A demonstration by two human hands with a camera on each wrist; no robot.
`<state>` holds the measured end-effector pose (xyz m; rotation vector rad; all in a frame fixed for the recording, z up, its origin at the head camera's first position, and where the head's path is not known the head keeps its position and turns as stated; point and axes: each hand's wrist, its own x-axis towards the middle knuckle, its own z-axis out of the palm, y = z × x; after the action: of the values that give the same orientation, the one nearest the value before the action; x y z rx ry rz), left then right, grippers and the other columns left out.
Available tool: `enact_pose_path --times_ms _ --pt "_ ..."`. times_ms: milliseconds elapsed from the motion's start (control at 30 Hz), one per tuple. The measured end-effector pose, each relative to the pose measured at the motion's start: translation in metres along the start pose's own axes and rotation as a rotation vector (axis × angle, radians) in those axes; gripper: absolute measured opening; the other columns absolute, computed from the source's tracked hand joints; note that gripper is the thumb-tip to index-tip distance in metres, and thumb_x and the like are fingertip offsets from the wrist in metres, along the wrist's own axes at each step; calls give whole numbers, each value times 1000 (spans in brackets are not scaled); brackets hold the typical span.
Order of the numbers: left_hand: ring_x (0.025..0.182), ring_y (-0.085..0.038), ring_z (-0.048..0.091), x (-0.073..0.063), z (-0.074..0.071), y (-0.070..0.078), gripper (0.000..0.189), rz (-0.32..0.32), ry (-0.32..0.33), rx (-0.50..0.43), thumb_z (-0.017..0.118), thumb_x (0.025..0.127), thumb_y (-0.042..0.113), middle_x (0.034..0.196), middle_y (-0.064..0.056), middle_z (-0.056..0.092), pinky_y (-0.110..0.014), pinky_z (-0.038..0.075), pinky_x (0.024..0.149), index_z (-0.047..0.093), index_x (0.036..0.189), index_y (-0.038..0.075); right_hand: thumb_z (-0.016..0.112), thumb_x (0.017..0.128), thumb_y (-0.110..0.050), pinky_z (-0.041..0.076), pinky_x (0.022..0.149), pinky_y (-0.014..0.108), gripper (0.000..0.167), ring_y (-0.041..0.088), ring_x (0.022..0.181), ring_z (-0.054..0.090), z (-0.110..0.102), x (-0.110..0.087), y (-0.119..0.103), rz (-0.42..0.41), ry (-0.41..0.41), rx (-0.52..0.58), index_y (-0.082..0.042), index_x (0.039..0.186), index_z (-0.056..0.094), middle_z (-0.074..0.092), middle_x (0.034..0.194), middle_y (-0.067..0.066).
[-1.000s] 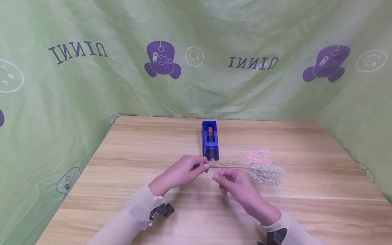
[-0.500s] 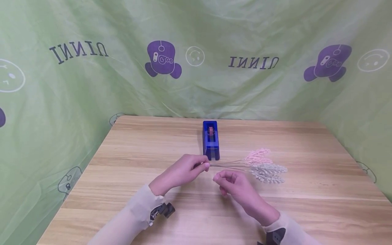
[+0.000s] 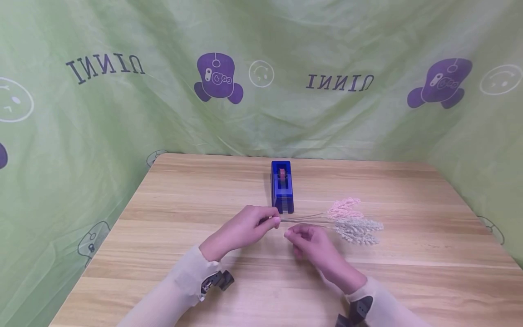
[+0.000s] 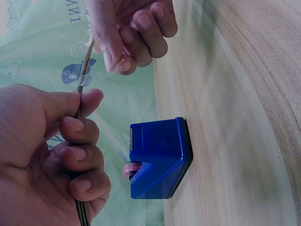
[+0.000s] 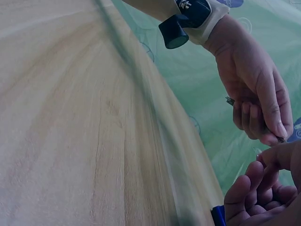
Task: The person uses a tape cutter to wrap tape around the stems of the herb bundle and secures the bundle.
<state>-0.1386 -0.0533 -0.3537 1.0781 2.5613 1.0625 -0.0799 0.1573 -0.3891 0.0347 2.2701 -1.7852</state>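
Left wrist view: left grip (image 4: 49, 146) curled round thin stems (image 4: 86, 61), right grip (image 4: 126, 33) pinching clear tape (image 4: 96, 77)

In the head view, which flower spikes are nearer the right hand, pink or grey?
The grey flower spikes: they appear just beyond the right hand, while the pink flower spikes sit farther away, behind them.

Tape dispenser (image 3: 282, 193) on table (image 3: 196, 190), left of flowers (image 3: 354, 225).

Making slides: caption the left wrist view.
Left hand grips flower stems; right hand pinches clear tape; blue tape dispenser nearby.
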Motion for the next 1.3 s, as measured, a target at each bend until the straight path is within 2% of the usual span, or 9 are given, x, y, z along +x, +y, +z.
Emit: enact_pose_path --times_ms 200,367,600,767,1300 --pt "62 -4 42 0 0 -1 18 -4 7 -10 57 108 19 71 7 50 -21 41 62 71 99 11 68 101 -25 46 58 22 40 13 70 58 2 6 1 41 48 -1 6 126 66 66 79 5" --pt "59 -2 42 -2 1 -1 15 -12 38 -44 60 107 19 68 8 49 -20 40 59 71 102 11 69 101 -25 47 58 22 39 13 71 58 3 7 1 52 53 18 6 125 66 66 82 5" --pt "56 -1 39 -3 1 -3 11 27 87 -75 61 106 19 66 8 47 -19 37 57 61 116 13 69 101 -24 47 59 22 38 12 71 57 3 7 1 31 32 32 7 122 65 65 81 3" --pt "57 -2 42 -3 1 -3 17 50 99 -67 61 107 19 66 8 48 -21 39 58 63 123 17 69 101 -22 45 58 21 33 13 70 57 3 8 2 32 44 29 5 119 68 66 81 5" --pt "61 -3 43 -1 1 -5 19 22 87 -96 60 107 19 67 9 46 -20 39 58 73 121 19 69 101 -24 41 60 23 34 12 68 55 2 13 5 40 77 40 2 122 70 61 72 2"
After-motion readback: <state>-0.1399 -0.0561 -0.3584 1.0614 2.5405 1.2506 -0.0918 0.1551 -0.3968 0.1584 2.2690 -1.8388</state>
